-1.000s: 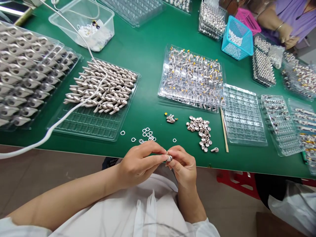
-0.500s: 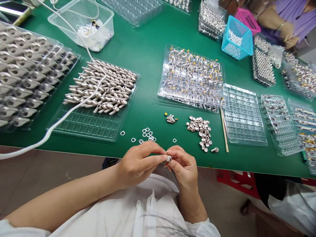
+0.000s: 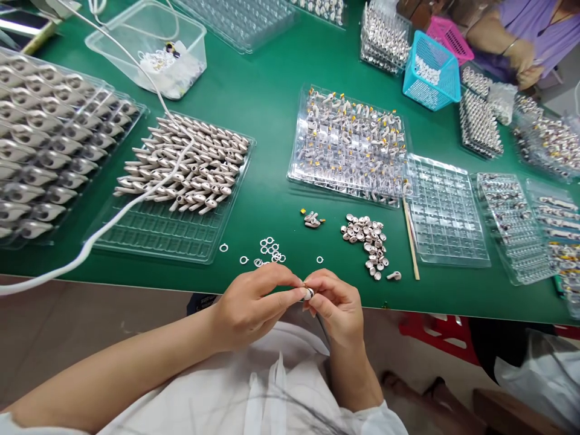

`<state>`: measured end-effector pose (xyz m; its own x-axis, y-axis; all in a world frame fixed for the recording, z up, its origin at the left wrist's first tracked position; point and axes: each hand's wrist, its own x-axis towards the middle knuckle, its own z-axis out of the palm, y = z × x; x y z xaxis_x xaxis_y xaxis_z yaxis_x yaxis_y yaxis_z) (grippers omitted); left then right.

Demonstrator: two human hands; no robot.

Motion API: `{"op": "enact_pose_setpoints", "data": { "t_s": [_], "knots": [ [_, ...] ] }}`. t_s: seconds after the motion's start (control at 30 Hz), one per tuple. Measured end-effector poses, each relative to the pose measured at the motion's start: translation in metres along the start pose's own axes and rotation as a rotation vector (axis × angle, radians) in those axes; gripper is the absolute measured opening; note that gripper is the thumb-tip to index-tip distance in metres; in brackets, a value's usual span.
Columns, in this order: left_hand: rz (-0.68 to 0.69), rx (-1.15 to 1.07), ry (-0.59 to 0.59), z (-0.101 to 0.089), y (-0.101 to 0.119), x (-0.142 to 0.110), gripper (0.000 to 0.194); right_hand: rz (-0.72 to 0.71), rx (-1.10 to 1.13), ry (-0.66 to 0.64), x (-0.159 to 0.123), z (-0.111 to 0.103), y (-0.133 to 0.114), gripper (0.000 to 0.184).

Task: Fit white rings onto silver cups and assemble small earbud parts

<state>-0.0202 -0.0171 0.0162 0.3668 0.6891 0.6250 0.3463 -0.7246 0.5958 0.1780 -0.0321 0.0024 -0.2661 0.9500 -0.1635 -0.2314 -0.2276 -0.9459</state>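
Just off the table's near edge, my left hand (image 3: 258,302) and my right hand (image 3: 338,305) meet fingertip to fingertip. Between them they pinch an earbud (image 3: 309,293), white with a dark band; most of it is hidden by the fingers. Several white rings (image 3: 272,249) lie on the green tabletop beyond my left hand, and one white ring (image 3: 319,260) sits apart. To the right are a pile of small beige caps (image 3: 368,241) and a loose stemmed earbud piece (image 3: 394,275). A little cluster of parts with yellow tabs (image 3: 312,220) lies farther back.
A tray of beige earbud shells (image 3: 181,163) stands left, with a white cable (image 3: 113,220) across it. Clear trays of parts (image 3: 348,145), a thin wooden stick (image 3: 411,241) and a blue basket (image 3: 430,72) are to the right. A co-worker in purple (image 3: 528,48) sits across.
The view has shifted slightly. Both hands keep their pinch on the earbud, which looks turned a little. At lower right, a person's feet have come into view.
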Motion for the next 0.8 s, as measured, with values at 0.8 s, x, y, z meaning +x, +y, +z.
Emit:
{"op": "enact_pose_setpoints", "data": {
  "t_s": [0.8],
  "knots": [
    [-0.014,-0.036,-0.009,-0.001,0.0036,0.0036,0.022,0.06,0.08,0.066,0.0013,0.0024,0.0072,0.02]
  ]
}}
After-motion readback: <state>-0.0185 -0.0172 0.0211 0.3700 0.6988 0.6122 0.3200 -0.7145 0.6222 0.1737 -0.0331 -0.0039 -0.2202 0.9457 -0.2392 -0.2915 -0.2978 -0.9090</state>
